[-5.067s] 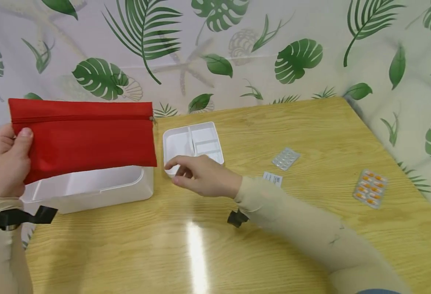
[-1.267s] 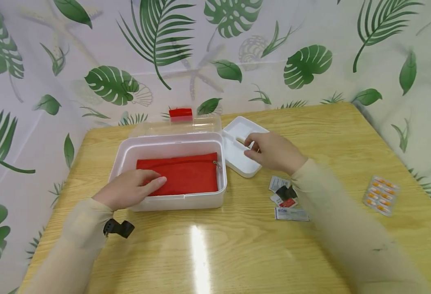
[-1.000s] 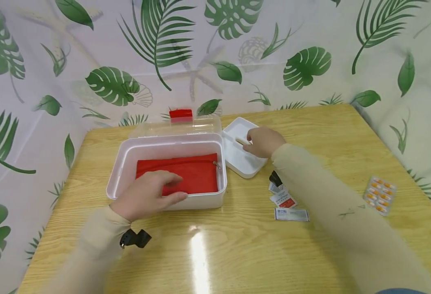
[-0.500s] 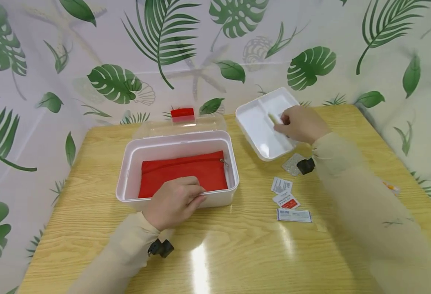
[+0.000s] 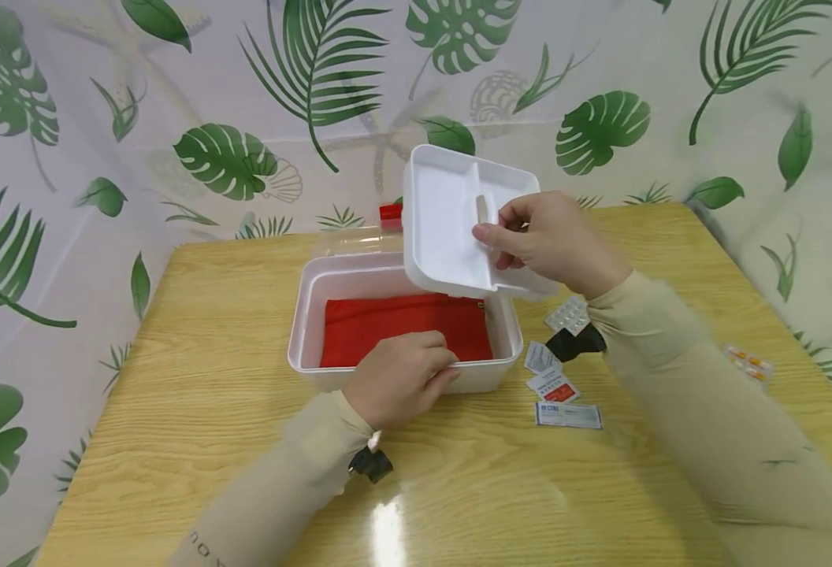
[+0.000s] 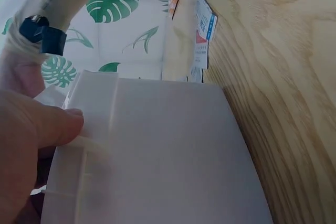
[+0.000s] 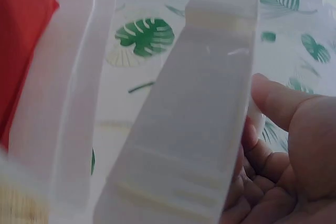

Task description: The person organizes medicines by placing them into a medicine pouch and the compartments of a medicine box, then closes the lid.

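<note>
My right hand (image 5: 554, 236) pinches the handle on the divider of a white compartment tray (image 5: 444, 228). The tray is tilted, above the back right part of an open white box (image 5: 304, 323). Inside the box lies a flat red zippered pouch (image 5: 409, 323), its upper right corner partly hidden by the tray. My left hand (image 5: 402, 374) grips the box's front rim, with the thumb outside; the left wrist view shows that thumb against the box's front wall (image 6: 173, 150). In the right wrist view, the tray (image 7: 194, 87) stands edge-on beside my fingers.
Behind the box extends its clear lid (image 5: 348, 240) with a red latch (image 5: 391, 216). To the right lie a silver blister pack (image 5: 568, 315), small packets (image 5: 556, 387), a long packet (image 5: 568, 415) and an orange capsule blister pack (image 5: 749, 366), partly behind my right sleeve.
The red pouch went from my left hand into the box. My left hand then moved to the front rim, and the box slid right. My right hand lifted the tray and swung it over the box.
</note>
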Demonstrator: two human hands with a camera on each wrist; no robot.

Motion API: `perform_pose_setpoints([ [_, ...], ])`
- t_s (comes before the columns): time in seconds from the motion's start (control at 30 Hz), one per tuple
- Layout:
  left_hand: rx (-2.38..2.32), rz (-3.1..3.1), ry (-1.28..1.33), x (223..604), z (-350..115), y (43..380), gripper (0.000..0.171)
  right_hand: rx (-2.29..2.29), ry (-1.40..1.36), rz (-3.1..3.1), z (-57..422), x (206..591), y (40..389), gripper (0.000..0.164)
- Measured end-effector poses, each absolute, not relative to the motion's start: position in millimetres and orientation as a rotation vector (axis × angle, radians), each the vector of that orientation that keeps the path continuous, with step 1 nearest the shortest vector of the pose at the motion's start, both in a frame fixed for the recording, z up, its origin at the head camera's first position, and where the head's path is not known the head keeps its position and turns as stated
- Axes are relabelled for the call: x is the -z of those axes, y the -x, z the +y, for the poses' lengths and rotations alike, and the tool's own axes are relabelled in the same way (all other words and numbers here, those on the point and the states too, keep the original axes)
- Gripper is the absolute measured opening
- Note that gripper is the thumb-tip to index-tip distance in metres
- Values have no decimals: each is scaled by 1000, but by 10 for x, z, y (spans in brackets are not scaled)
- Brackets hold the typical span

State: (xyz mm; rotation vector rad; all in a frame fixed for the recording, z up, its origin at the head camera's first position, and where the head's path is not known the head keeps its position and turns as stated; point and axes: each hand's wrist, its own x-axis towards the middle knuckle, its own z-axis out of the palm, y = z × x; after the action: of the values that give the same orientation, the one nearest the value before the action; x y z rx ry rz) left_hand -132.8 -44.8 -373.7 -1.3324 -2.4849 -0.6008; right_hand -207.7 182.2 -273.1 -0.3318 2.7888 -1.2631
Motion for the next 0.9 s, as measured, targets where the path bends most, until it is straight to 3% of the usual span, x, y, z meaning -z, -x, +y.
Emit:
perform_pose_setpoints([
  [0.17,888,-2360,1198,3630,-470,1271,11,1164,421,2829,1637,2812,2061,38],
  [0.33,1247,-2200,674,3393,-795,1296,24,1132,423,2897,1593,2870,2030,38],
  [0.53,1477,-2535,317,3329,-1049,1518,56,1075,555,2882,1345,2898,1969,37],
  [0.73,1420,-2617,230,3361,-1154,1603,44,979,741,2841,1122,2937,1927,32],
  [0.9,1236,-2668,207,3364,-1256,1642,42,1193,708,2943,1305,2984,1918,21],
])
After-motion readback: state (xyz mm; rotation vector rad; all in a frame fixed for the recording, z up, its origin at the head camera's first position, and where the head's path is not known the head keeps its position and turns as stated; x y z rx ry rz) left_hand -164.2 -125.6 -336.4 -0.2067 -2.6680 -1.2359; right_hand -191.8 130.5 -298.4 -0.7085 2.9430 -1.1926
